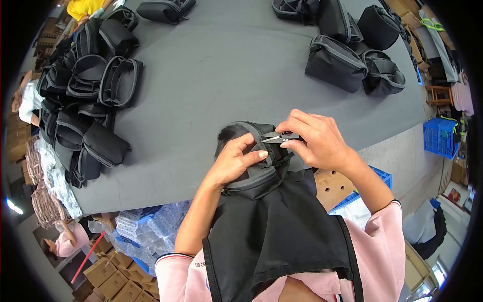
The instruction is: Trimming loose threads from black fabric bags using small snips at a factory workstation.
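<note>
Hands: 2. Left hand (236,160): fingers pinching the rim of 1 black pouch (251,180), the thumb laid along it. Right hand (318,140): fingers closed around 1 pair of snips (289,136), its 2 blades slightly parted and pointing left at the rim, just beside the left fingers. From where I stand, cannot tell whether a thread lies between the blades. Pouch position: near edge of the worktop (211,90), mouth open, just before the black apron (282,236).

Other pouches: right group (336,64), 5 plainly seen; far edge, 1 lone pouch (165,10); left pile (105,143), more than 10, overlapping, exact count not possible.

Around the worktop: 1 wooden stool (440,95) and 1 blue crate (440,137) on the right; several cardboard boxes (113,283) at lower left. Other people, counted by clothing: 1 yellow top (84,8), 1 white (31,102), 1 pink (73,240), all on the left side.
</note>
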Tool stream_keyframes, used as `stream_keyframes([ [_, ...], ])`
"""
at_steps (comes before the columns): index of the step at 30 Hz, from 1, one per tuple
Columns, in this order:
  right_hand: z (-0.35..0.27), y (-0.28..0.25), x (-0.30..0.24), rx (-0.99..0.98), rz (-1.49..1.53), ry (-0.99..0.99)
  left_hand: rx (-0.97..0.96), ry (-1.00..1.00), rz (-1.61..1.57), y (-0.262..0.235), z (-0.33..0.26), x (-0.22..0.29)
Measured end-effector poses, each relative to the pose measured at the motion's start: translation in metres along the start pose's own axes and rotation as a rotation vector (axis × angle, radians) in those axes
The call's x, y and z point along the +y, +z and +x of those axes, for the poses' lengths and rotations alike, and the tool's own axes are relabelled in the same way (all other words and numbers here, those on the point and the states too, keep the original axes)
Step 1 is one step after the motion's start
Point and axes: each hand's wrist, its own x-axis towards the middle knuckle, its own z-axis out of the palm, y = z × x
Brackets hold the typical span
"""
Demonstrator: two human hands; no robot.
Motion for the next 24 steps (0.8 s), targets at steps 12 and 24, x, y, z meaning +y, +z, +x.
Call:
stream_keyframes([
  [12,0.006,0.001,0.008,0.050,-0.067,-0.203,-0.003,-0.016,0.035,-0.002,0.001,-0.002],
  [24,-0.011,0.025,0.003,0.205,0.106,0.071,-0.002,0.034,-0.013,-0.004,0.002,0.000],
])
